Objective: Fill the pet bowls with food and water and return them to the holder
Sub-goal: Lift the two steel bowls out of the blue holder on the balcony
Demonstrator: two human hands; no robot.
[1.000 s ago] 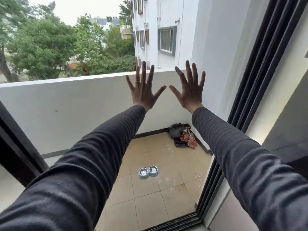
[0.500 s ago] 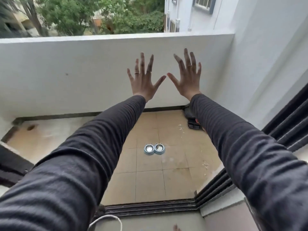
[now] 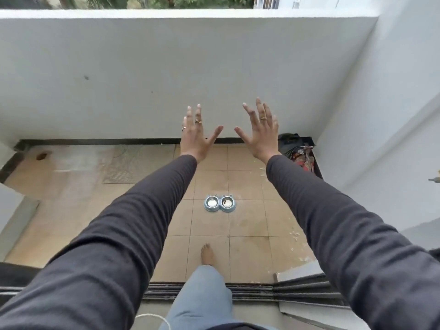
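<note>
There, two steel bowls [image 3: 219, 202] sit in a blue holder [image 3: 205, 206].

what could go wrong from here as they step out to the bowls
1. The bare foot is stepping over the ridged door track; it might catch and trip.
2. Pale scraps litter the tiles to the right, possibly sharp or slippery underfoot.
3. The bowls sit low in their holder mid-floor, and both the left hand and right hand are raised and empty, so a deep bend is needed.
</note>
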